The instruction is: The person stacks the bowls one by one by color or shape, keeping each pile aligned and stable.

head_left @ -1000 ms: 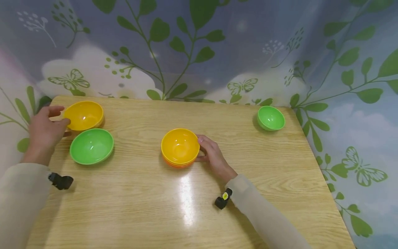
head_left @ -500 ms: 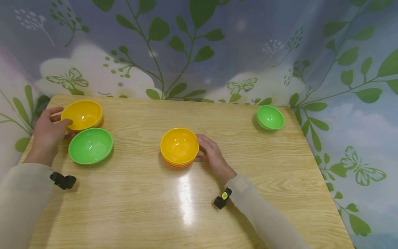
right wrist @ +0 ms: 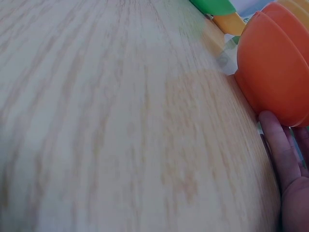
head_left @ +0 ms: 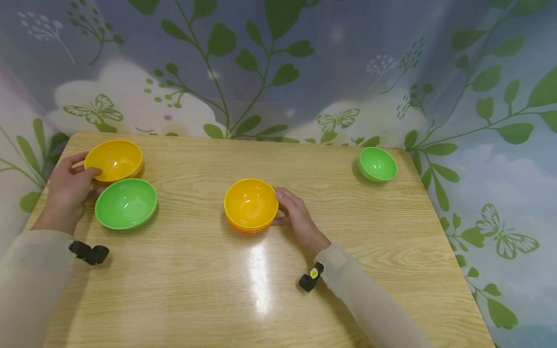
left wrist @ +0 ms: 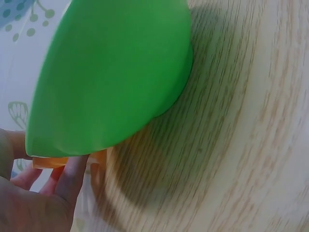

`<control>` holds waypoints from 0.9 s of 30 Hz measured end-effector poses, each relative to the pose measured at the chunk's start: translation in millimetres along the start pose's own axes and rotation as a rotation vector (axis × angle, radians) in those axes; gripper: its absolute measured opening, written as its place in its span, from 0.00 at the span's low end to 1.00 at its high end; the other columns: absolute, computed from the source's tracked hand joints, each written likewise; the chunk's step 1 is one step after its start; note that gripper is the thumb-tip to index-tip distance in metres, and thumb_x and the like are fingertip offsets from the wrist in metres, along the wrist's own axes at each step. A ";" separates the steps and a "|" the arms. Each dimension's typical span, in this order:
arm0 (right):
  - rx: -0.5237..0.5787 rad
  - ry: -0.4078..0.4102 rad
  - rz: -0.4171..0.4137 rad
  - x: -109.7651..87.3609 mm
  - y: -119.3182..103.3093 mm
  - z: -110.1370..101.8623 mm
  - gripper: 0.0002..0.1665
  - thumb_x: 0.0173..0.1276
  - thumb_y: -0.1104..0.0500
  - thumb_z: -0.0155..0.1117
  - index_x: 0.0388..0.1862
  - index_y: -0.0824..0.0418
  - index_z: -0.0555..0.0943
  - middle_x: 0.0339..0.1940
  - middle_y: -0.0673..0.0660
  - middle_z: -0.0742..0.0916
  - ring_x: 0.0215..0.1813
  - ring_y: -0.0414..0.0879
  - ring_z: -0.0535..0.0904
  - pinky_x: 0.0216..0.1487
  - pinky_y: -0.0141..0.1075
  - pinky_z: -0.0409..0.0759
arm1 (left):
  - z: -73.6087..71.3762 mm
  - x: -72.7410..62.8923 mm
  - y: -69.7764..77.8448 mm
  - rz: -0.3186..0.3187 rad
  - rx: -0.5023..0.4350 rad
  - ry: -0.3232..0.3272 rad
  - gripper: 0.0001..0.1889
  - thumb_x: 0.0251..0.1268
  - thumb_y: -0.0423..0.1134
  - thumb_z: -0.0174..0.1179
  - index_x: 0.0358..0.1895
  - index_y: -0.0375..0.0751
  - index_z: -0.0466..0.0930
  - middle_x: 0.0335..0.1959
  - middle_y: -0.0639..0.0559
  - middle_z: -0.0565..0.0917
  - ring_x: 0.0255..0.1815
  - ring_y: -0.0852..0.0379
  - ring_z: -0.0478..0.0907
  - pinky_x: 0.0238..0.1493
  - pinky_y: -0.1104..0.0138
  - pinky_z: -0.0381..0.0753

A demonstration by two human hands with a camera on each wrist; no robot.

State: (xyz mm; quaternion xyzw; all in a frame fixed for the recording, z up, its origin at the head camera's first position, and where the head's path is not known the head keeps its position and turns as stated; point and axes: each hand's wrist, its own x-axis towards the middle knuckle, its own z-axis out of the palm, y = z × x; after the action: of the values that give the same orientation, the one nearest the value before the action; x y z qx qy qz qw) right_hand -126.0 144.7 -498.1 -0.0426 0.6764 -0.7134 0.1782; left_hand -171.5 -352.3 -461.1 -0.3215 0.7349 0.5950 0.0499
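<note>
At the table's far left, my left hand (head_left: pixel 69 188) pinches the rim of a yellow bowl (head_left: pixel 115 159), the thumb inside it and the other fingers around its outer side. A green bowl (head_left: pixel 126 204) stands just in front, overlapping it in view; in the left wrist view the green bowl (left wrist: pixel 111 77) hides most of the yellow one. Mid-table is a stack of bowls, a yellow bowl (head_left: pixel 251 203) on top and orange bowl (right wrist: pixel 270 63) beneath. From the right, my right hand (head_left: pixel 300 220) holds this stack by its side, fingers low against the orange wall.
A smaller green bowl (head_left: pixel 377 165) stands near the back right corner of the wooden table (head_left: pixel 196 290). A printed curtain (head_left: pixel 278 72) with leaves and butterflies hangs close behind the table and along its right side.
My left hand has moved slightly right onto the yellow bowl's rim, its thumb now further inside. The right hand and the stack stay in place; the view has shifted a little.
</note>
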 end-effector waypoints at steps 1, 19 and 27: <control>0.001 0.001 0.001 -0.1 -0.2 0.2 0.33 0.87 0.44 0.47 0.77 0.64 0.76 0.75 0.63 0.81 0.71 0.53 0.82 0.52 0.44 0.95 | 0.0 -0.4 -0.2 -0.008 -0.040 -0.005 0.37 0.83 0.38 0.56 0.88 0.64 0.57 0.49 0.64 0.70 0.44 0.65 0.74 0.33 0.76 0.89; 0.007 0.004 -0.006 1.2 2.0 0.2 0.34 0.87 0.44 0.46 0.77 0.65 0.76 0.75 0.64 0.80 0.72 0.54 0.81 0.50 0.44 0.95 | 1.0 -9.7 4.8 -0.020 -0.263 -0.070 0.37 0.83 0.34 0.57 0.88 0.64 0.58 0.52 0.61 0.73 0.38 0.69 0.82 0.34 0.73 0.92; 0.008 0.001 -0.006 0.1 0.5 0.9 0.34 0.87 0.43 0.46 0.77 0.64 0.76 0.75 0.63 0.80 0.72 0.54 0.82 0.50 0.43 0.95 | 5.8 -18.7 13.4 0.000 -0.236 -0.094 0.37 0.84 0.36 0.57 0.89 0.64 0.56 0.52 0.62 0.72 0.42 0.69 0.80 0.36 0.74 0.91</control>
State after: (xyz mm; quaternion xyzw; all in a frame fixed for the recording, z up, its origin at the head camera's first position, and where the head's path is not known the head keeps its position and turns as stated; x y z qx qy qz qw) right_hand -125.7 143.8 -498.6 -0.0434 0.6735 -0.7166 0.1759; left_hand -165.7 -338.2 -442.9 -0.2971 0.6567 0.6916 0.0462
